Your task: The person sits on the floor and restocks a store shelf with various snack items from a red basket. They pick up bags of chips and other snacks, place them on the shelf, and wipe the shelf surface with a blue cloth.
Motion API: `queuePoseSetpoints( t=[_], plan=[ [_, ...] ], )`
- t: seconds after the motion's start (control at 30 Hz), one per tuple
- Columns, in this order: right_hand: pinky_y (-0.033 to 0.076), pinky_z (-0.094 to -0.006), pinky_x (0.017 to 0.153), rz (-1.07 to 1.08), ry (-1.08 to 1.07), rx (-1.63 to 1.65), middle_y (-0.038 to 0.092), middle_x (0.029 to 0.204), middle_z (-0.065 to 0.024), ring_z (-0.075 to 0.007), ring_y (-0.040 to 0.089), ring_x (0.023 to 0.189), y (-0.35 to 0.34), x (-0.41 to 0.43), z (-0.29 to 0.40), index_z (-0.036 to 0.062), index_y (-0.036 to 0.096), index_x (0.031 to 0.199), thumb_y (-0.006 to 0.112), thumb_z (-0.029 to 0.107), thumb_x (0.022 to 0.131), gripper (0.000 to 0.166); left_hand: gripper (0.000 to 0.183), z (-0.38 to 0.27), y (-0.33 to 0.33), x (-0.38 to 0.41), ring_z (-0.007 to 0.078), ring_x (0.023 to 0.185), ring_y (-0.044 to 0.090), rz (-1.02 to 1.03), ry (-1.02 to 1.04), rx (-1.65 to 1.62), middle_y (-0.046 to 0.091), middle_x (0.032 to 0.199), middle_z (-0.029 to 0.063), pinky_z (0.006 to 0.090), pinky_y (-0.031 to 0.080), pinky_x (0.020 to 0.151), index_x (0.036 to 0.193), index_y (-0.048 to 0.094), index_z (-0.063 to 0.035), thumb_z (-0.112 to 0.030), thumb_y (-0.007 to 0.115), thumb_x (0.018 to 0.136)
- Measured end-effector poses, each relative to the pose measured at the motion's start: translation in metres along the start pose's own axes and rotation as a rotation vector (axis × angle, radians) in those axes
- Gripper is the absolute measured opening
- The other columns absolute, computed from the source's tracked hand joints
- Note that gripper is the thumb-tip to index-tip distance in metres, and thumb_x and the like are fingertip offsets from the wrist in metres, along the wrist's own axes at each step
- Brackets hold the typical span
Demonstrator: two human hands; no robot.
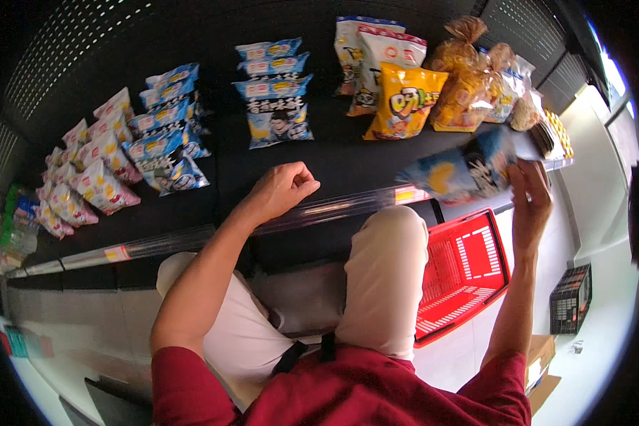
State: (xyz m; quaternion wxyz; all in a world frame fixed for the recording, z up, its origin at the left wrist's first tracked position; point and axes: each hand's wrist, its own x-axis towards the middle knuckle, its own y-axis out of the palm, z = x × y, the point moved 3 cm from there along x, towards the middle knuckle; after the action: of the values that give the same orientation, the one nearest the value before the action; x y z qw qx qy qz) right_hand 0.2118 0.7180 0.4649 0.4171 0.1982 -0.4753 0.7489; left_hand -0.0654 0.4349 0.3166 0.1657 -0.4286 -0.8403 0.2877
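My right hand [531, 194] grips the edge of a blue snack bag [458, 170], blurred by motion, above the shelf's front edge at the right. A yellow print and dark lettering show on that bag. My left hand [287, 186] hovers near the front of the black shelf [330, 160], its fingers curled with nothing seen in them. Beyond it, a short row of matching blue bags [279, 117] stands upright. Another row of blue bags [165, 154] stands farther left, its front bag leaning. A yellow snack bag [404, 101] stands behind the held one.
Pink-and-white bags [104, 183] fill the shelf's left part. Bread-like packs [458, 101] and white bags [391, 58] stand at the back right. A red basket [466, 218] sits on the floor beside my knee. A black crate [570, 298] and cardboard box [539, 354] lie right.
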Motion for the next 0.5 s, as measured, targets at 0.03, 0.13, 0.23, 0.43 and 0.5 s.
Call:
queuePoseSetpoints(
  t=[0.03, 0.13, 0.23, 0.43, 0.5],
  plan=[
    [0.05, -0.0292, 0.072, 0.036, -0.085, 0.002, 0.064, 0.096, -0.0073, -0.0148, 0.06, 0.081, 0.015, 0.011, 0.016, -0.0029, 0.067, 0.105, 0.063, 0.003, 0.093, 0.014, 0.023, -0.004, -0.01, -0.005, 0.0137, 0.078, 0.063, -0.024, -0.015, 0.008, 0.067, 0.085, 0.0053, 0.0299, 0.052, 0.071, 0.096, 0.066, -0.0027, -0.026, 0.067, 0.093],
    [0.052, -0.0322, 0.072, 0.108, -0.243, 0.026, 0.063, 0.093, -0.0095, -0.0225, 0.063, 0.081, 0.078, 0.028, 0.066, 0.0009, 0.067, 0.1, 0.065, 0.004, 0.09, 0.01, 0.02, 0.003, -0.04, -0.022, 0.0124, 0.078, 0.063, -0.082, -0.026, 0.021, 0.068, 0.087, 0.0048, 0.0293, 0.052, 0.072, 0.102, 0.065, -0.0038, -0.021, 0.067, 0.093],
    [0.053, -0.0376, 0.07, 0.202, -0.459, -0.032, 0.058, 0.089, -0.0111, -0.0303, 0.062, 0.082, 0.13, 0.035, 0.107, 0.0058, 0.066, 0.093, 0.065, 0.007, 0.086, 0.007, 0.024, 0.015, -0.064, -0.036, 0.0114, 0.075, 0.061, -0.11, -0.041, -0.045, 0.068, 0.096, 0.0053, 0.0293, 0.052, 0.07, 0.11, 0.063, -0.0046, -0.02, 0.068, 0.092],
    [0.054, -0.0382, 0.067, 0.239, -0.648, -0.108, 0.056, 0.086, -0.007, -0.0258, 0.062, 0.081, 0.209, 0.037, 0.141, 0.0069, 0.066, 0.094, 0.066, 0.008, 0.087, 0.007, 0.068, 0.011, -0.081, -0.054, 0.0114, 0.075, 0.057, -0.197, -0.156, 0.072, 0.062, 0.119, 0.0113, 0.0285, 0.05, 0.068, 0.138, 0.05, -0.0029, -0.034, 0.077, 0.084],
    [0.055, -0.0375, 0.068, 0.242, -0.656, -0.124, 0.056, 0.086, -0.0065, -0.0254, 0.063, 0.084, 0.22, 0.04, 0.147, 0.0074, 0.066, 0.094, 0.067, 0.005, 0.082, 0.012, 0.073, 0.013, -0.076, -0.051, 0.0122, 0.074, 0.057, -0.249, -0.194, 0.084, 0.062, 0.12, 0.0127, 0.0291, 0.05, 0.069, 0.138, 0.049, -0.0017, -0.037, 0.079, 0.082]
  ],
)
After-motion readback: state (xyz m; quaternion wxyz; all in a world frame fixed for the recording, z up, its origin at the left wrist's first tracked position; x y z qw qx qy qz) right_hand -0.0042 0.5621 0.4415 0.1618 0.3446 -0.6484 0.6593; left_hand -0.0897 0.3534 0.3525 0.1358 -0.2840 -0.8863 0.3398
